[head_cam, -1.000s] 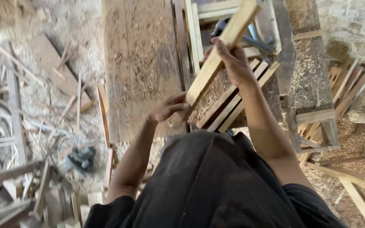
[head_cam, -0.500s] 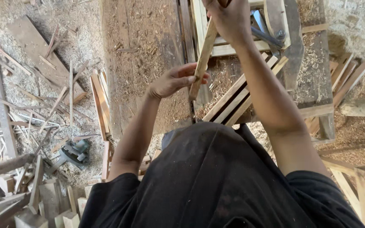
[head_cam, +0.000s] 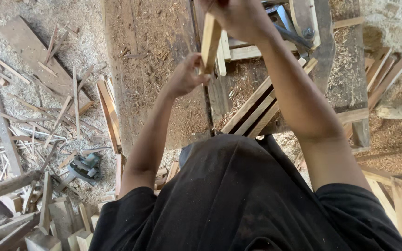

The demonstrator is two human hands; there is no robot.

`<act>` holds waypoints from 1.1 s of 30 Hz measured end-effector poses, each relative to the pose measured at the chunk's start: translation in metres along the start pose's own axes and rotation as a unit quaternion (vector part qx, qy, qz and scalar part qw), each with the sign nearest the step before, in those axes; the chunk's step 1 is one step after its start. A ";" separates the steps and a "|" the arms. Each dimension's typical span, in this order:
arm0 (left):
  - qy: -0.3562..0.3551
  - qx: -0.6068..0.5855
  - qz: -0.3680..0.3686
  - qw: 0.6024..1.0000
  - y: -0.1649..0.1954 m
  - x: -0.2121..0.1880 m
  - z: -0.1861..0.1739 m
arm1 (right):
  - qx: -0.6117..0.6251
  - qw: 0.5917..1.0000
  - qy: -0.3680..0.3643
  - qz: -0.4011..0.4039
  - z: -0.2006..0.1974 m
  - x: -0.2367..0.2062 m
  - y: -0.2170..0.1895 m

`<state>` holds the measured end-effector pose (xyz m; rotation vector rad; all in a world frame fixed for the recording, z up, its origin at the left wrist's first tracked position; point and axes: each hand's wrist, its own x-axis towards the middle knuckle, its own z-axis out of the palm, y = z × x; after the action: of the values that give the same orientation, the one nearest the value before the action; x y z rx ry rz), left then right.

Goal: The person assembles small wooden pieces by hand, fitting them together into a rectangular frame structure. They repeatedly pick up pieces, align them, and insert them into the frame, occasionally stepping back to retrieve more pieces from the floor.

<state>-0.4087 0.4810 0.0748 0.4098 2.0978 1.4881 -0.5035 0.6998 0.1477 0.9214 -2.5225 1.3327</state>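
A pale wooden strip [head_cam: 210,42] stands almost upright over a sawdust-covered workbench [head_cam: 140,69]. My right hand [head_cam: 238,18] is closed around its upper part at the top edge of the view, where the strip's top end is hidden. Lower down, my left hand [head_cam: 186,78] pinches the strip's bottom end with fingers and thumb. Both forearms reach up from my black-clad body, which fills the lower half of the view.
Several wooden slats [head_cam: 257,109] lie stacked at an angle under my right arm. A blue-grey metal tool [head_cam: 290,25] sits at the top. A grey power tool [head_cam: 87,167] lies on the sawdust floor among scrap strips [head_cam: 52,116]. Offcut blocks [head_cam: 47,223] pile at lower left.
The strip has swung from a slant to nearly upright. My left hand has closed on its lower end, and both hands have moved up the view.
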 end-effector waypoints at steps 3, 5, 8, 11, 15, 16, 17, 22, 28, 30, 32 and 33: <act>0.051 0.160 0.025 0.985 -0.013 0.026 -0.001 | -0.064 0.996 -0.001 0.063 0.013 -0.001 0.000; 0.051 0.175 -0.033 0.983 -0.017 0.043 0.002 | -0.097 0.991 0.029 0.091 0.020 -0.002 -0.001; 0.059 0.193 -0.008 0.979 -0.020 0.064 0.004 | -0.076 0.993 0.065 0.064 0.024 -0.004 -0.001; 0.045 0.179 -0.016 0.983 -0.021 0.080 0.004 | -0.023 0.992 0.043 0.113 0.020 -0.003 0.004; 0.037 0.208 0.014 0.977 -0.031 0.098 0.002 | 0.010 0.996 0.043 0.074 0.020 0.000 0.016; 0.041 0.198 0.044 0.978 -0.034 0.102 0.002 | 0.019 0.998 0.056 0.017 0.021 0.001 0.020; 0.045 0.188 0.074 0.978 -0.038 0.106 0.001 | 0.022 0.998 0.056 0.036 0.022 0.003 0.024; 0.053 0.235 0.083 0.967 -0.054 0.132 -0.008 | -0.004 0.996 0.067 0.057 0.022 0.014 0.044; 0.060 0.238 0.079 0.966 -0.056 0.157 -0.022 | 0.025 0.995 0.071 0.058 0.015 0.033 0.061; 0.060 0.238 0.071 0.967 -0.057 0.164 -0.027 | 0.020 0.995 0.072 0.068 0.014 0.039 0.065; 0.069 0.251 0.074 0.963 -0.058 0.173 -0.032 | 0.024 0.995 0.079 0.062 0.014 0.048 0.071; 0.082 0.262 0.092 0.957 -0.059 0.177 -0.034 | 0.030 0.994 0.084 0.055 0.014 0.052 0.074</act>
<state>-0.5692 0.5275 -0.0148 0.7134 2.6474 1.0657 -0.5857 0.6968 0.1082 0.6575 -2.4471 1.4594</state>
